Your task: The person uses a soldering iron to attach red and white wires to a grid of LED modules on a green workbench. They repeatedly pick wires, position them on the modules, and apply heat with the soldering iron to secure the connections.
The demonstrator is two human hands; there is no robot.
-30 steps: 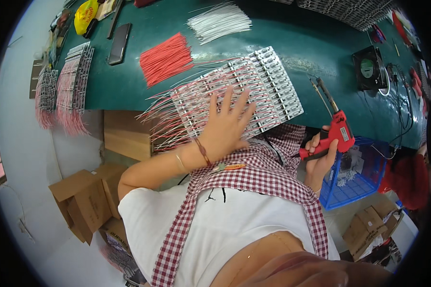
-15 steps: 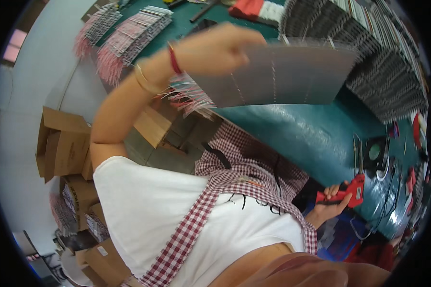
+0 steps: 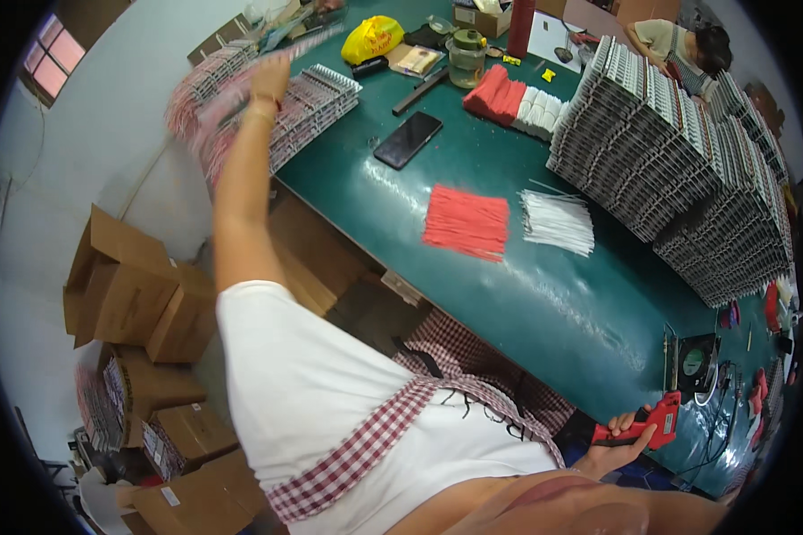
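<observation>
My left hand (image 3: 270, 78) reaches to the far left with the arm stretched out. It is closed on the edge of a thin panel with pink strips (image 3: 227, 105), both smeared by motion. The panel is over piles of similar panels (image 3: 317, 102) at the table's far left corner. My right hand (image 3: 623, 437) is wrapped round the handle of a red pistol-grip tool (image 3: 658, 423) at the table's near right edge. The tool's slim barrel points away from me. A flat bundle of red strips (image 3: 466, 223) and one of white strips (image 3: 558, 221) lie mid-table.
Tall stacks of grey panels (image 3: 633, 143) stand at the right. A phone (image 3: 408, 140), a green-lidded jar (image 3: 467, 58), a yellow bag (image 3: 372, 38) and a red-and-white bundle (image 3: 513, 100) lie farther back. Another person (image 3: 678, 53) is beyond the stacks. Cardboard boxes (image 3: 125, 276) fill the left floor.
My left hand has carried the panel from above the table's middle to the piles at the far left, uncovering the red and white strips and phone. My right hand keeps the red tool.
</observation>
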